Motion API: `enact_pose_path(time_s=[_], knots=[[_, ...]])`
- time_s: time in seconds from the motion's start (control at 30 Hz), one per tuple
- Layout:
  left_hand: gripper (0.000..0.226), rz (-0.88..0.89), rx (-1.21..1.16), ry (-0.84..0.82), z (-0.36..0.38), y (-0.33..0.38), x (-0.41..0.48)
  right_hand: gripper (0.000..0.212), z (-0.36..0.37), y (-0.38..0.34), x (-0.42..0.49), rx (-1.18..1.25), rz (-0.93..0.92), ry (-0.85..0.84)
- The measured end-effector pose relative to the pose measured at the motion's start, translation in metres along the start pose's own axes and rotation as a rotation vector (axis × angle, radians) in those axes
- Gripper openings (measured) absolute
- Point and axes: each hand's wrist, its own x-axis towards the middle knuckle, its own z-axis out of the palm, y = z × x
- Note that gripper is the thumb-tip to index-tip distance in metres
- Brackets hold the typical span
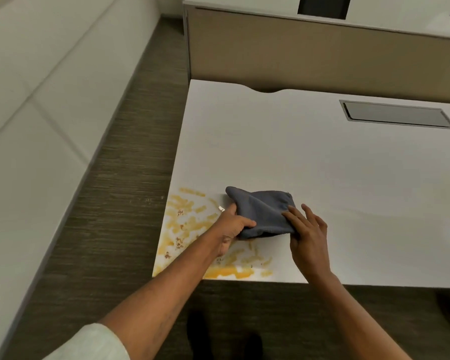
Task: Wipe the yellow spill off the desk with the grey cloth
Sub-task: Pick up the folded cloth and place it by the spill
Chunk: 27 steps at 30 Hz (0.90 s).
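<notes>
White and mostly bare, the desk (322,165) carries the spill (190,229) at its near left corner, yellow streaks with brown specks running right up to the left and near edges. Just right of it lies the cloth (261,213), bunched and folded on the desktop. The left hand (234,224) has its fingers curled closed on the cloth's left edge, wrist over the streaks; the right hand (305,229) rests with fingers spread and nearly flat on the right side, thumb seemingly tucked under the fold. The main risk, I judge, is a stroke toward the left or near edge pushing yellow off onto the carpet (109,216), since the streaks already reach both. A bunched cloth may also smear rather than lift, and the left forearm could drag through the mess. A small pale scrap (221,209) sits beside the left hand. Nothing blocks the wipe; the cable hatch (398,114) lies near the far edge, the divider (322,55) beyond.
</notes>
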Motion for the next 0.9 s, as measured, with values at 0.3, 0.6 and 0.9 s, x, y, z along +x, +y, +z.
enact_pose_path(time_s=[0.3,0.6,0.9], knots=[[0.054,-0.023,0.022,0.048,0.038,-0.044,-0.019,0.053,-0.020,0.046,-0.042,-0.047,-0.064,-0.201],[0.042,0.071,0.095,0.194,0.052,-0.072,-0.046,0.051,-0.035,0.067,-0.062,-0.047,-0.090,-0.496],[0.056,0.158,0.182,0.358,0.064,-0.099,-0.062,0.058,-0.035,0.029,-0.037,0.322,0.037,-0.438]])
